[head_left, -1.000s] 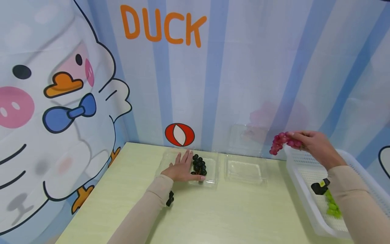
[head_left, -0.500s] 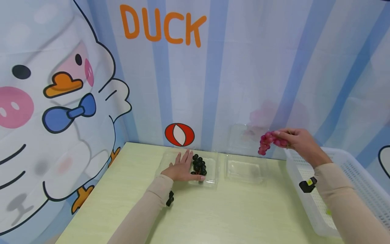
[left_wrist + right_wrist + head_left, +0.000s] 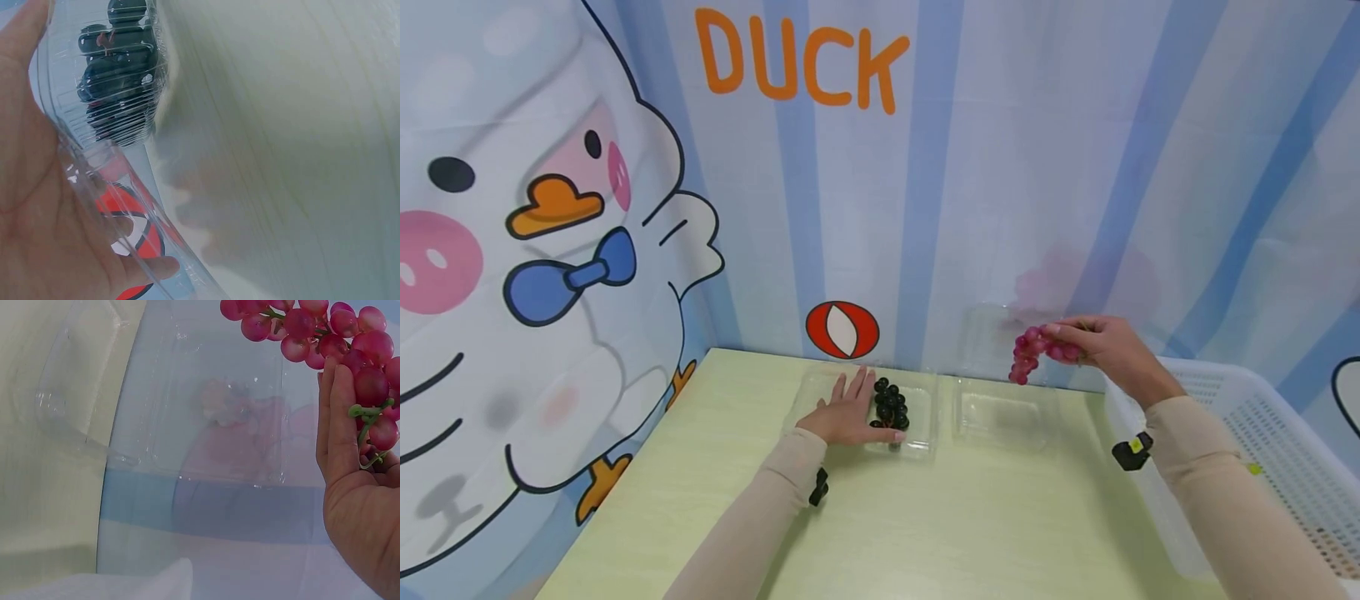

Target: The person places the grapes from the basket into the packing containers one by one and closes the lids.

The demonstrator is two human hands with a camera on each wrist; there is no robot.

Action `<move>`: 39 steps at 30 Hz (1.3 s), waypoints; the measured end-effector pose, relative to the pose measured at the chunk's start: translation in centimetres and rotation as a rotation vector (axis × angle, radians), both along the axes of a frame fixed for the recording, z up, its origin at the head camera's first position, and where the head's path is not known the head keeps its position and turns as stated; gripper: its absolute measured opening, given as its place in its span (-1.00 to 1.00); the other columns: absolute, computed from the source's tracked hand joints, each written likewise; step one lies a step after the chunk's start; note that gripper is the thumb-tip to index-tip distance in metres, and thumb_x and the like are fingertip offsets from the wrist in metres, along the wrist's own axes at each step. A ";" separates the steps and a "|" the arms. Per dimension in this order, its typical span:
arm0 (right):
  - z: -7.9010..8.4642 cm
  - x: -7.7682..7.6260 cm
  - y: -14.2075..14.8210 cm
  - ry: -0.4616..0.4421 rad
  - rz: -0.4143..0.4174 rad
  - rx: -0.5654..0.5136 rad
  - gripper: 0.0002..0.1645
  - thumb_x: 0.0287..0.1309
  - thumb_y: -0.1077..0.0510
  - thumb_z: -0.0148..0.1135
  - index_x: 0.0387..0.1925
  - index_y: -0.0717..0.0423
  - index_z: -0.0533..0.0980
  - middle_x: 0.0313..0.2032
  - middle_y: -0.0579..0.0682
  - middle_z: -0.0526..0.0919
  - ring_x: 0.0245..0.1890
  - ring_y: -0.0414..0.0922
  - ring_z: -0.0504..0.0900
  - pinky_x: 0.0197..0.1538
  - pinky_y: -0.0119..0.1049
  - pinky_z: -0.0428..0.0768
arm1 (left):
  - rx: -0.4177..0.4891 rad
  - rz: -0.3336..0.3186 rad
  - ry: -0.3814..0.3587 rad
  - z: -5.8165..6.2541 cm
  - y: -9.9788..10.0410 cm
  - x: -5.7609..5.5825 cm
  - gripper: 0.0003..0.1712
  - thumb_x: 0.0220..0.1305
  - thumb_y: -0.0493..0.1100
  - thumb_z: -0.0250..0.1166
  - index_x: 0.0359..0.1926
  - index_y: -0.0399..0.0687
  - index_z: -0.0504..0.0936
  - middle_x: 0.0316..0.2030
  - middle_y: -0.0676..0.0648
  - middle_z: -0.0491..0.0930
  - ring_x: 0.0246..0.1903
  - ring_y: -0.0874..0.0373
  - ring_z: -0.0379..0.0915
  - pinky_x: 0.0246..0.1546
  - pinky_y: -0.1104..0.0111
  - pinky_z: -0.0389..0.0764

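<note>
Many round, glossy pink grapes (image 3: 1034, 343) droop from the right grip (image 3: 1114, 352).

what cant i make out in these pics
Green speck, head view: too small to identify.
White basket, head view: right sleeve hides much inside.
Black grapes, left wrist view: top edge crops them.
Pink grapes, right wrist view: top and right edges crop them.

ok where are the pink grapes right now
In the head view the pink grapes are right of centre, held in the right hand, just above the right clear box in the picture and left of the white basket.
</note>
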State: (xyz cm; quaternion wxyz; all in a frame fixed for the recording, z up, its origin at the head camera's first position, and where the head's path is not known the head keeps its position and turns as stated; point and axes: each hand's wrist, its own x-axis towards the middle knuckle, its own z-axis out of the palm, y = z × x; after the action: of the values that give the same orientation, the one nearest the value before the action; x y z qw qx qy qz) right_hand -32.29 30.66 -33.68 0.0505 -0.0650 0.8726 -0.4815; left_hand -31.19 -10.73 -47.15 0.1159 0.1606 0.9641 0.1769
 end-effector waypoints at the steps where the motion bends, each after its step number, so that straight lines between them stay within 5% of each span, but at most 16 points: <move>1: 0.0 0.0 -0.2 -0.001 0.005 -0.005 -0.15 0.19 -0.39 0.31 0.24 0.15 0.57 -0.03 -0.02 0.70 -0.14 -0.18 0.70 -0.06 -0.41 0.68 | 0.000 0.000 -0.001 0.0 0.0 0.0 0.50 -0.02 0.76 0.11 0.65 0.06 -0.32 0.64 -0.03 -0.40 0.59 -0.27 -0.49 0.37 -0.41 0.02; 39: -0.7 -1.1 -4.1 -0.073 0.081 -0.101 -0.29 0.22 -0.30 0.36 0.09 0.21 0.64 -0.21 -0.05 0.74 -0.25 -0.17 0.68 -0.07 -0.33 0.70 | -0.004 0.004 -0.007 0.1 0.0 0.0 0.51 -0.04 0.77 0.12 0.65 0.08 -0.32 0.64 -0.01 -0.42 0.59 -0.25 -0.52 0.38 -0.40 -0.01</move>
State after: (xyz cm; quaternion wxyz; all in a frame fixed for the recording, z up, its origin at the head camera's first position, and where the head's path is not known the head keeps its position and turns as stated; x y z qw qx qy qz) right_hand -33.36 26.60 -34.37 0.0985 -0.0851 0.8414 -0.5246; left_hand -31.22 -10.75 -47.06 0.1191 0.1581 0.9643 0.1758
